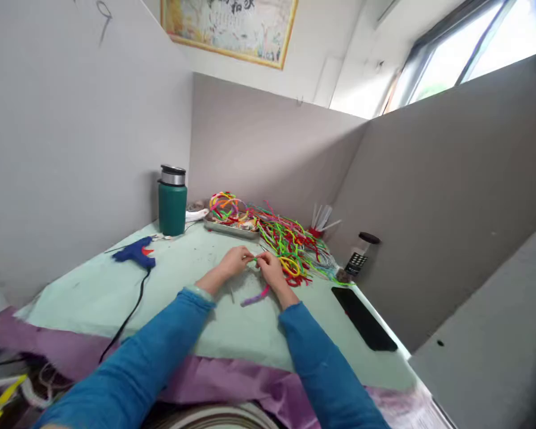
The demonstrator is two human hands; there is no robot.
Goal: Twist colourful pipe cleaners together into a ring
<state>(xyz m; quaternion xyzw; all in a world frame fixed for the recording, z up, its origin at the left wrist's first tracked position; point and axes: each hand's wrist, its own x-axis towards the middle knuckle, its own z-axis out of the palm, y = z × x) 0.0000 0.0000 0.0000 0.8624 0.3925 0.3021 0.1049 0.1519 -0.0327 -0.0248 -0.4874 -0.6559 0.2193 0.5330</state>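
Sleeves (152, 342): nearer than tray (232, 231)
Left hand (234, 262), right hand (271, 268): pinching green strand (256, 259)
Risk: loosened pinch could drop it

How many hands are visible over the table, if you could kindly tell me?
2: the left hand, in front of the metal tray, and the right hand, beside the pile of coloured strands. Their fingertips meet at a small green strand.
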